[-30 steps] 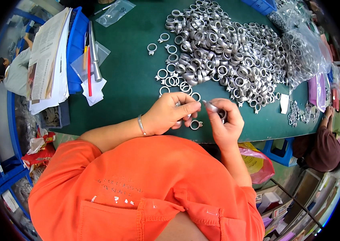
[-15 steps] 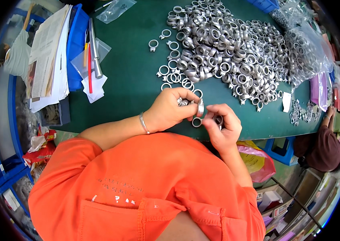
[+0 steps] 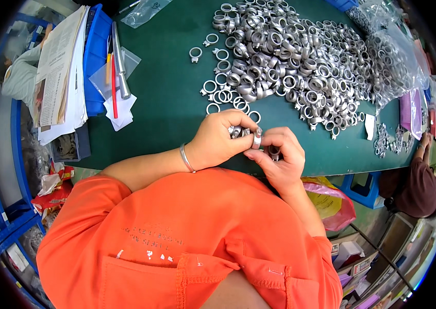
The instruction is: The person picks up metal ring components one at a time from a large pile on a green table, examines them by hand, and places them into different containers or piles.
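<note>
My left hand is closed, with a silver-grey metal ring pinched upright between thumb and forefinger. More rings sit in the curl of its fingers. Closed too, my right hand brings its thumb and forefinger against that ring's right side. Another ring shows inside its bent fingers. Just beyond my hands lie several loose rings with small notched heads, at the edge of a large heap of rings.
A blue tray with papers stands at the left, beside a tapered metal rod and a red pen. Bags of rings and a purple basket are at the right. Another person sits far right.
My right hand has moved left and closed in on the pinched ring. A ring that showed on the table between my hands is out of sight. My left hand has barely moved.
</note>
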`<action>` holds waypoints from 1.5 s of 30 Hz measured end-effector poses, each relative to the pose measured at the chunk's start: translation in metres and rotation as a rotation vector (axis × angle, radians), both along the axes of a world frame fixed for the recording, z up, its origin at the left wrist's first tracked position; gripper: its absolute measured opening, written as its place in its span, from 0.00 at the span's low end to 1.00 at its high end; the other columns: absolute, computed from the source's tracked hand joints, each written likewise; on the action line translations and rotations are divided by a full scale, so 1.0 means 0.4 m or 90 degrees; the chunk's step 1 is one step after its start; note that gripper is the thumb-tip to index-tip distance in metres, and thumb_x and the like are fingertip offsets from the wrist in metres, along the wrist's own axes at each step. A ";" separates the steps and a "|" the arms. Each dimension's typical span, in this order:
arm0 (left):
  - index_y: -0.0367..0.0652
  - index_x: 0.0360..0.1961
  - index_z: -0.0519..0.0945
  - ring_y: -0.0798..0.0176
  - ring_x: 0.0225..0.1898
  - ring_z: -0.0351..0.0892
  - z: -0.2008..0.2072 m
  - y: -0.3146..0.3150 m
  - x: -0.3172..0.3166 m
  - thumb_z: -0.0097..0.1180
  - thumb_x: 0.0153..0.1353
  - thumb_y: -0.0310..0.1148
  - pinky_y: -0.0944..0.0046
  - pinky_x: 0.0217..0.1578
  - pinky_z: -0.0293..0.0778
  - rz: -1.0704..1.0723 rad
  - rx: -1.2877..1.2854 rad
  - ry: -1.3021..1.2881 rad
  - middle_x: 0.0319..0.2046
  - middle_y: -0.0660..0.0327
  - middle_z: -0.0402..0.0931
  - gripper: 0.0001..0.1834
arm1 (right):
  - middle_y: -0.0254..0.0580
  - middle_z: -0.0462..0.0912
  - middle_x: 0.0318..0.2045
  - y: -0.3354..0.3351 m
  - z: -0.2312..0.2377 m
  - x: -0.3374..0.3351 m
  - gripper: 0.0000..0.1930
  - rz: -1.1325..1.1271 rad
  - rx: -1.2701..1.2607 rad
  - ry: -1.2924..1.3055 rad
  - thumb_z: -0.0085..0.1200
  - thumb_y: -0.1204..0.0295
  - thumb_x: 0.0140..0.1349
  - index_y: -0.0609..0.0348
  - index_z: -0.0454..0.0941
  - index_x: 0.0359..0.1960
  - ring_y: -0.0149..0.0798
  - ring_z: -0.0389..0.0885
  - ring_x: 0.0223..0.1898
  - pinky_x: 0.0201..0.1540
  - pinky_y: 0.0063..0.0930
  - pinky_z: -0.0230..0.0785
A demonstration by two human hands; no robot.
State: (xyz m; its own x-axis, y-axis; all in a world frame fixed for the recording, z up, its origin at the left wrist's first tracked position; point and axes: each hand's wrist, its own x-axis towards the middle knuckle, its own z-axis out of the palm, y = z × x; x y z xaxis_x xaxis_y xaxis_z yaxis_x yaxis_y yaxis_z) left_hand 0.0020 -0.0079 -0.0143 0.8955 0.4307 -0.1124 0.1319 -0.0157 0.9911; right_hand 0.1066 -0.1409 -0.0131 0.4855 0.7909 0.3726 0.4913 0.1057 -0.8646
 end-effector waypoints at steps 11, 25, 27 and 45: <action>0.37 0.40 0.75 0.68 0.24 0.76 0.021 0.039 -0.026 0.47 0.61 0.35 0.76 0.12 0.63 -0.003 -0.554 0.124 0.29 0.57 0.76 0.13 | 0.51 0.73 0.41 -0.032 -0.030 0.054 0.13 0.032 0.187 0.731 0.39 0.81 0.55 0.63 0.67 0.43 0.30 0.71 0.29 0.23 0.18 0.66; 0.45 0.31 0.72 0.65 0.24 0.72 0.013 0.032 -0.072 0.51 0.57 0.33 0.76 0.12 0.56 0.033 -0.886 0.168 0.31 0.57 0.74 0.05 | 0.42 0.72 0.30 0.032 -0.036 0.071 0.09 0.008 -0.242 -0.264 0.58 0.79 0.44 0.58 0.76 0.30 0.46 0.69 0.33 0.37 0.36 0.61; 0.45 0.31 0.72 0.67 0.23 0.69 0.008 0.042 -0.073 0.51 0.57 0.33 0.76 0.12 0.55 0.025 -0.861 0.138 0.30 0.58 0.73 0.04 | 0.40 0.72 0.30 0.025 -0.040 0.073 0.08 0.033 -0.212 -0.111 0.59 0.80 0.45 0.60 0.74 0.28 0.41 0.72 0.33 0.36 0.30 0.65; 0.46 0.31 0.71 0.69 0.22 0.65 0.017 0.041 -0.048 0.51 0.57 0.32 0.77 0.12 0.54 0.059 -0.705 0.099 0.27 0.59 0.72 0.03 | 0.50 0.79 0.30 -0.013 -0.015 0.057 0.10 0.082 0.027 0.785 0.46 0.73 0.62 0.67 0.71 0.41 0.32 0.76 0.22 0.26 0.23 0.73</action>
State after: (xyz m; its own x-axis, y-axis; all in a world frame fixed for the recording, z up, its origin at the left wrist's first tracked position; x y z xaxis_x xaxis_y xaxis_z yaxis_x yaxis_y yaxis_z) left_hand -0.0173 0.0084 -0.0074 0.8079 0.0879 -0.5828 0.2106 0.8805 0.4247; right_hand 0.1295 -0.1463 -0.0191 0.4503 0.8569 -0.2509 -0.6631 0.1328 -0.7366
